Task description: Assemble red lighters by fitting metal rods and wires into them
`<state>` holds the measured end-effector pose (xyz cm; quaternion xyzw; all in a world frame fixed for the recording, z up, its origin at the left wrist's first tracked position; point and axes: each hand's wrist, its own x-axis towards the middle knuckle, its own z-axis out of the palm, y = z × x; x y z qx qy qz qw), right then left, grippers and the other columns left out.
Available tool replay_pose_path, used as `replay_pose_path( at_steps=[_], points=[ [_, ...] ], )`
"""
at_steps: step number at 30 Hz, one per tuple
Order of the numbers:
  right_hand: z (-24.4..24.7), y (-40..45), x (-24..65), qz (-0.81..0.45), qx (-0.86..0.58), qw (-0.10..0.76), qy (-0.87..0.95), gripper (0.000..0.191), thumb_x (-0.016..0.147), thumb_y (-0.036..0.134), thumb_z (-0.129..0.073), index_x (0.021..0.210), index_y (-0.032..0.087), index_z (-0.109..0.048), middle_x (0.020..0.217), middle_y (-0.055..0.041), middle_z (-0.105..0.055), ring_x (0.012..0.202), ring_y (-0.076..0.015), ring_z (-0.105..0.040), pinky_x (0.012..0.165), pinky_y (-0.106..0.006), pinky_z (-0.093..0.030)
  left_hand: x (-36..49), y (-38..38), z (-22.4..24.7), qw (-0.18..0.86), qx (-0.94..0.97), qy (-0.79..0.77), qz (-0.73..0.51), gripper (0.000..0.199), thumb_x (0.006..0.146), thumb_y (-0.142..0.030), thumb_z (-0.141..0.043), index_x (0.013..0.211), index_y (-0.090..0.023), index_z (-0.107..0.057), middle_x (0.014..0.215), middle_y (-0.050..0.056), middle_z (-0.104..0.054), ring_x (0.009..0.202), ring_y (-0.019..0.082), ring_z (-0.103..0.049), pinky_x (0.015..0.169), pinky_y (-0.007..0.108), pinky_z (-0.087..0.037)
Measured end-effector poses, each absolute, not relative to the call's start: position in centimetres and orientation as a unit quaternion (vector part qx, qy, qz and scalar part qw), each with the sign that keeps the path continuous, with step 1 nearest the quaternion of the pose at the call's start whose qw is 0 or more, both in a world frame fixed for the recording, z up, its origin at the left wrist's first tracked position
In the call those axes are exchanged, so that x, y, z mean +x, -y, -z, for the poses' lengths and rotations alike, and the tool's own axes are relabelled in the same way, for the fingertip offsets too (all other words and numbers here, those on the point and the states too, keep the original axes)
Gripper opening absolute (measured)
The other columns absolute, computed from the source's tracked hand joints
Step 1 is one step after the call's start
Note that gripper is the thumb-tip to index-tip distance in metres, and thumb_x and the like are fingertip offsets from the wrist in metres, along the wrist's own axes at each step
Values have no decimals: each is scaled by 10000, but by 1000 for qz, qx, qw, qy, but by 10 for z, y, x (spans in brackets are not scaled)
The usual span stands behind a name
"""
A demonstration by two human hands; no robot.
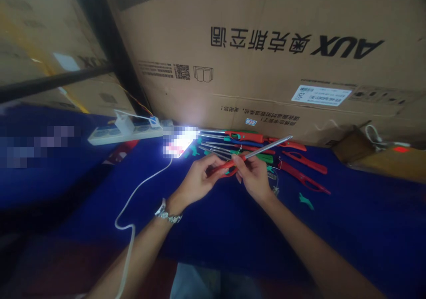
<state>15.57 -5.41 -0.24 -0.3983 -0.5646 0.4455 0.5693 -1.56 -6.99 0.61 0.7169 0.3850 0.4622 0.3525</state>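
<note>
Both hands hold one red long-necked lighter [241,160], its metal tube pointing up to the right. My left hand [203,175] is closed around the handle end. At the base of the tube, my right hand [252,173] pinches the lighter body between thumb and fingers. Just behind the hands lie several more lighters and red handle shells, among them a red lighter with a metal tube [246,137] and a dark red handle shell [304,178]. A small green plastic piece [305,201] rests to the right of my right hand. My fingers partly cover the held handle.
A glowing phone-like device [184,142], blurred out, has a white cable [144,181] running past my left arm. Behind it sits a white power strip [129,131] with plugs. A large cardboard box [259,81] walls off the back of the blue-covered table [233,237]. An open carton [386,161] stands right.
</note>
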Motion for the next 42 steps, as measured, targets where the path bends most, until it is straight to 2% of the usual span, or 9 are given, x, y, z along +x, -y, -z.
replay_pose_path(
  at_steps=[10, 15, 18, 20, 23, 26, 31, 37, 42],
  points=[
    [2, 53, 141, -439, -418, 534, 589, 406, 849, 552, -678, 670, 204, -573, 450, 77, -433, 399, -82, -379, 409, -237, -300, -24, 68, 1, 462, 686, -400, -394, 340, 957, -445, -576, 1029, -141, -711, 960, 65, -676, 605, 123, -716, 502, 200, -558],
    [2, 43, 141, -455, -407, 474, 635, 183, 857, 401, -636, 879, 219, -639, 570, 71, -498, 445, -103, -419, 465, -247, -359, -47, 63, 1, 436, 642, -457, -434, 386, 907, -452, -651, 1094, -126, -738, 964, 102, -738, 612, 150, -730, 512, 227, -581],
    [-2, 33, 140, -314, -444, 397, 739, 109, 792, 179, -579, 859, 215, -658, 715, 10, -609, 600, -151, -545, 585, -288, -441, -57, 60, 2, 407, 629, -477, -460, 393, 882, -439, -679, 1099, -117, -743, 957, 104, -755, 611, 149, -728, 532, 241, -598],
    [-6, 26, 134, -149, -453, 336, 813, 171, 772, 124, -572, 880, 190, -687, 903, -71, -678, 874, -234, -612, 775, -368, -476, -61, 58, 3, 383, 642, -472, -467, 375, 882, -420, -680, 1087, -115, -750, 922, 97, -760, 617, 144, -722, 541, 237, -599],
    [-11, 15, 121, 3, -456, 224, 862, 213, 842, 248, -615, 997, 145, -721, 1127, -184, -669, 1122, -351, -536, 914, -482, -416, -63, 55, 4, 357, 651, -470, -477, 355, 882, -420, -681, 1054, -120, -761, 860, 83, -761, 618, 149, -717, 529, 232, -587],
    [-8, 8, 111, 36, -441, 171, 880, 247, 874, 316, -634, 1038, 161, -733, 1181, -185, -659, 1169, -359, -501, 937, -482, -378, -64, 54, 5, 351, 643, -480, -483, 375, 879, -446, -681, 1047, -120, -762, 841, 75, -758, 608, 158, -716, 511, 234, -566],
    [3, 4, 108, 33, -455, 197, 868, 286, 868, 342, -652, 1086, 165, -708, 1111, -156, -651, 1086, -327, -528, 938, -460, -361, -66, 55, 3, 271, 700, -503, -429, 338, 932, -429, -622, 1072, -159, -769, 810, 56, -747, 598, 139, -677, 554, 229, -516],
    [3, -4, 105, 2, -445, 217, 869, 106, 866, 212, -630, 919, 170, -710, 1076, -140, -648, 1075, -302, -522, 909, -434, -383, -63, 64, -3, 89, 762, -520, -375, 296, 970, -407, -577, 1119, -234, -766, 833, 26, -722, 611, 118, -579, 557, 223, -408],
    [-4, -3, 134, -247, -412, 378, 791, 95, 825, 178, -604, 908, 210, -638, 849, -24, -673, 812, -203, -606, 780, -353, -464, -61, 66, -3, 58, 769, -500, -394, 316, 978, -399, -562, 1183, -230, -734, 939, 39, -740, 681, 138, -631, 629, 248, -473]
  ],
)
